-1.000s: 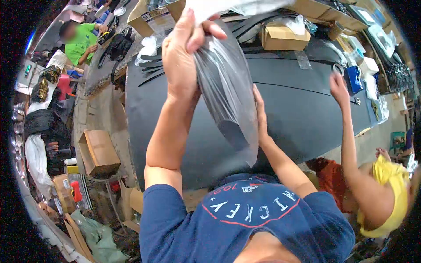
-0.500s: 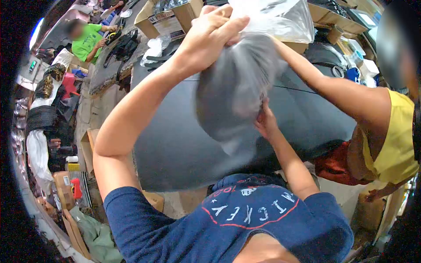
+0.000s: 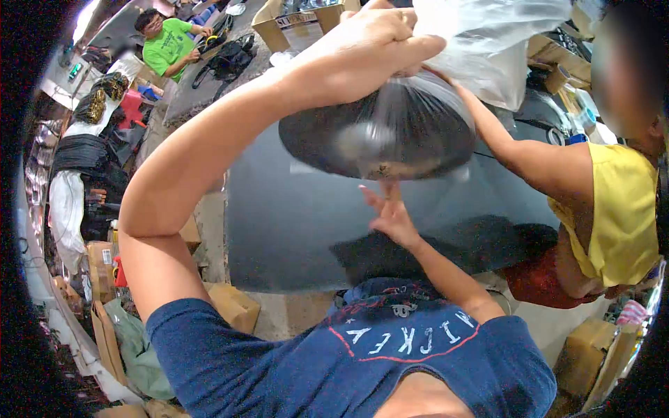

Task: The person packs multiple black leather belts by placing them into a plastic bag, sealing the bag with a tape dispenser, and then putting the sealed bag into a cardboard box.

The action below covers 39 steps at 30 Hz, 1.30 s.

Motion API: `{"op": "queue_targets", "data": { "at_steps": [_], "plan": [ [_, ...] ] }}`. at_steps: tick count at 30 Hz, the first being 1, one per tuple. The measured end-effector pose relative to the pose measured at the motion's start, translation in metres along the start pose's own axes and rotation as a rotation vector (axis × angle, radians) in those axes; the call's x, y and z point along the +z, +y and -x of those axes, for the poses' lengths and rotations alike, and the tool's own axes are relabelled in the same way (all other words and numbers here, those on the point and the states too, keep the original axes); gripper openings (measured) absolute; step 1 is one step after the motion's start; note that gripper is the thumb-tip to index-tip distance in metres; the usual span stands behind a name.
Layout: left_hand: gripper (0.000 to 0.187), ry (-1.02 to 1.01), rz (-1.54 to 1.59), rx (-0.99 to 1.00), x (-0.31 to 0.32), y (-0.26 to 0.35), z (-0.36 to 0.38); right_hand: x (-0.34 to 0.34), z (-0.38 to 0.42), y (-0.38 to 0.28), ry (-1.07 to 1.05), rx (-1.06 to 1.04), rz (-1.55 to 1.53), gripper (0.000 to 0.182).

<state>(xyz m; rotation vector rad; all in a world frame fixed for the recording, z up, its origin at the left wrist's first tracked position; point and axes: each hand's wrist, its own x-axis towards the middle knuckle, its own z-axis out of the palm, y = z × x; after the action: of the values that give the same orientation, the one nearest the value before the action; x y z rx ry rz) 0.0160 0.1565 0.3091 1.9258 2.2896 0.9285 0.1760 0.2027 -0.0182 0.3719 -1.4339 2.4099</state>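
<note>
My left hand (image 3: 380, 45) is raised, its fingers closed around the gathered neck of a clear plastic bag (image 3: 425, 129). Dark contents fill the bag, which hangs over the black table; what they are cannot be made out. Just under the bag's lower edge is my right hand (image 3: 395, 219), palm up with fingers spread; one fingertip reaches to the bag's underside. Loose, whitish plastic (image 3: 495, 49) spreads above and behind my left hand. A co-worker's arm (image 3: 491, 132) reaches in from the right behind the bag, and its hand is mostly hidden.
The black tabletop (image 3: 279, 237) lies below the bag. A cardboard box (image 3: 300, 26) with dark items stands at the back. Tape rolls (image 3: 557, 78) lie at the back right. The co-worker in a yellow top (image 3: 624, 209) stands close right; a person in green (image 3: 169, 47) sits far left.
The bag has swung up and flattened, its bottom now higher. My right hand has come off its side, moved left and opened below it. The whitish plastic has shifted right.
</note>
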Motion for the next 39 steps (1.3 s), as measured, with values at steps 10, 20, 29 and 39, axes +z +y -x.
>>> {"op": "queue_targets", "data": {
  "at_steps": [10,20,29,39],
  "plan": [
    [0.053,0.038,0.148,-0.006,-0.001,-0.016,0.035,-0.037,-0.041,0.016,0.179,0.652,-0.776,0.05],
    [0.054,-0.085,0.172,-0.221,0.019,-0.043,0.112,-0.061,0.055,-0.06,-0.548,1.182,0.373,0.039],
    [0.044,0.015,0.169,-0.285,0.072,-0.073,0.15,0.09,-0.075,-0.2,-0.832,-0.21,0.918,0.053],
    [0.042,0.246,0.388,-0.373,0.107,-0.069,0.183,0.099,-0.149,-0.129,-0.813,-0.653,1.772,0.059]
  ]
}}
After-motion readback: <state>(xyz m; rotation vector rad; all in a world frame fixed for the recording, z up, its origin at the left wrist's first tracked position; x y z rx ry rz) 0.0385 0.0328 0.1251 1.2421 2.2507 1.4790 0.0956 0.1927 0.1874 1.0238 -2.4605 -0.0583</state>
